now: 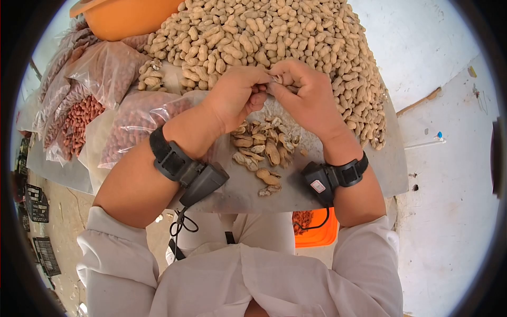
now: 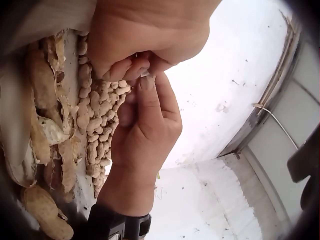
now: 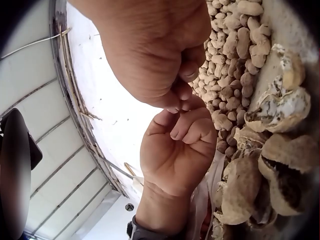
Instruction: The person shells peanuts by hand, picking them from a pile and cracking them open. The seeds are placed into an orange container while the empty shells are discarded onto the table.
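Nearest: cracked tan peanut shells (image 1: 272, 150) on smooth grey tabletop (image 1: 237, 196). Just beyond: bare left hand (image 1: 237, 96), bare right hand (image 1: 312, 100), fingers curled, tips together, pinching small pale piece (image 2: 144, 73), mostly hidden. Behind: heaped whole tan peanuts (image 1: 288, 39), orange plastic basin (image 1: 129, 20) far left.

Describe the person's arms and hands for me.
The left hand and right hand are bare. Pale, loose sleeves leave the forearms uncovered. Each wears a black buckled strap carrying a dark device with a black cable; the right device has a white label edged in red.
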The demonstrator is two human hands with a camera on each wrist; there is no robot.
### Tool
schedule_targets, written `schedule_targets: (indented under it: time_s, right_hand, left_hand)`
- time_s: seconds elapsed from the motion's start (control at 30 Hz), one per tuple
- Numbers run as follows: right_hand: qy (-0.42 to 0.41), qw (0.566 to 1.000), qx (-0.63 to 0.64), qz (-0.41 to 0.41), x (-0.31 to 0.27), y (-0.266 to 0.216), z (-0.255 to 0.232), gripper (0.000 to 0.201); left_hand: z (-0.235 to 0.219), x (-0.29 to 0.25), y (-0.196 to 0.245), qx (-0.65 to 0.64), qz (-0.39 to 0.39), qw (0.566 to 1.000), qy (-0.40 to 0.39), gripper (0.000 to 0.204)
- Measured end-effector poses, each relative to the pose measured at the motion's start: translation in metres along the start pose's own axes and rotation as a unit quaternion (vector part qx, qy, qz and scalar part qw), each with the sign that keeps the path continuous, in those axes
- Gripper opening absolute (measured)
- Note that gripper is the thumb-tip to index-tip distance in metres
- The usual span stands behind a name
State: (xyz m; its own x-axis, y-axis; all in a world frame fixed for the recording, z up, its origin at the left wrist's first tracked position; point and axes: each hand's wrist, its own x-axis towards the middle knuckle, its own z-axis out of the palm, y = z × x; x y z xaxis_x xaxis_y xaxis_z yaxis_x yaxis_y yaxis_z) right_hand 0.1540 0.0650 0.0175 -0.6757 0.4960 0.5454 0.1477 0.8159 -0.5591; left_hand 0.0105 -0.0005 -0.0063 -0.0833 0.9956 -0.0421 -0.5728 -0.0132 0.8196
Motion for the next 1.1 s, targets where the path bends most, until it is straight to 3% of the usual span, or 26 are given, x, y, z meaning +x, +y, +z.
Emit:
schedule_targets:
  time_s: [0.23,0.43,0.53,0.63,0.73,0.83,0.93,1.1]
  right_hand:
    - [-0.077,0.989,0.113,0.049,0.0,0.011,-0.004,0.01]
    - [-0.289,0.953,0.054,0.066,-0.001,0.001,-0.005,0.012]
    - [-0.293,0.956,0.029,0.009,-0.001,0.009,-0.003,0.015]
    - [-0.223,0.961,0.132,0.102,0.001,0.007,-0.008,0.02]
    - [-0.143,0.954,0.243,0.098,0.002,0.018,-0.008,0.028]
    - [-0.113,0.952,0.254,0.131,0.003,0.016,-0.009,0.031]
    - [-0.056,0.938,0.329,0.096,0.006,0.019,-0.001,0.036]
    - [-0.048,0.93,0.351,0.097,0.005,0.014,-0.003,0.05]
  left_hand:
    - [-0.003,0.002,0.005,-0.026,0.041,0.998,0.05,0.022]
    - [-0.002,0.001,0.006,-0.021,0.073,0.996,0.054,0.027]
    - [-0.003,0.001,0.005,-0.021,0.07,0.996,0.052,0.027]
    - [-0.006,0.003,0.005,-0.014,0.076,0.996,0.037,0.026]
    - [-0.005,0.003,0.005,-0.022,0.085,0.995,0.048,0.025]
    - [-0.004,0.003,0.006,-0.03,0.088,0.995,0.043,0.018]
    - [-0.008,0.004,0.003,0.002,0.08,0.996,0.035,0.017]
    - [0.0,0.003,0.001,0.045,0.121,0.99,0.061,0.015]
